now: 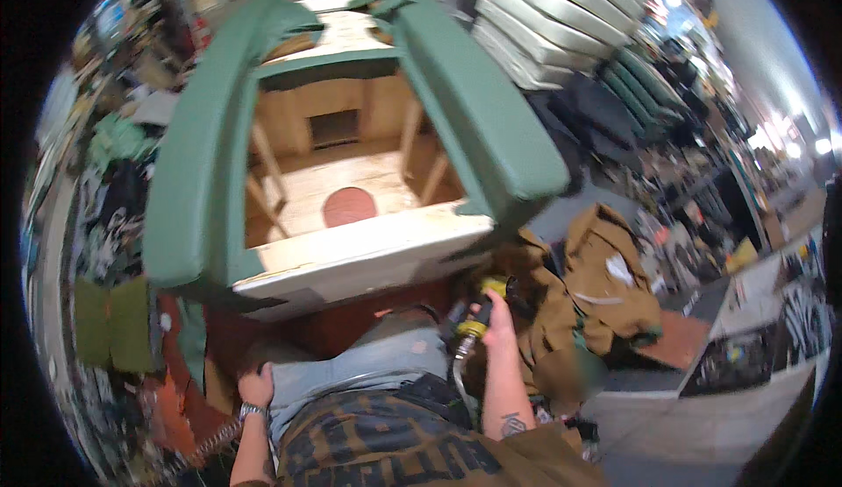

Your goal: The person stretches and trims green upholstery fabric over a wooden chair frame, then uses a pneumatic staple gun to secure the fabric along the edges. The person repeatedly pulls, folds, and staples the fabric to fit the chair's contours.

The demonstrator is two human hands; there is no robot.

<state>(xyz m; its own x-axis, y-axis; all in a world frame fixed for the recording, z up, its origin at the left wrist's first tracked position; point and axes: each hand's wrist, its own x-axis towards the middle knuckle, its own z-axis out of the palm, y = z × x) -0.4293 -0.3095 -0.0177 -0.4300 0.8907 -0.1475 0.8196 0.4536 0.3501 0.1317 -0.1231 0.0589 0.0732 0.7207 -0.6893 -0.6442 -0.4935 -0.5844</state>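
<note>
In front of me stands a green upholstered chair frame, with its bare wooden inside showing between two padded arms. My right hand is wrapped round a yellow and black staple gun, low at the chair's right front corner. A metal fitting and a pale hose run from the tool back toward my body. My left hand lies against the left thigh of my jeans, holding nothing; its fingers are only partly visible.
Brown cloth lies heaped right of the staple gun. White cushions are stacked at the back right, near green padded pieces. An olive cushion stands at the left. Loose fabric and clutter line both sides.
</note>
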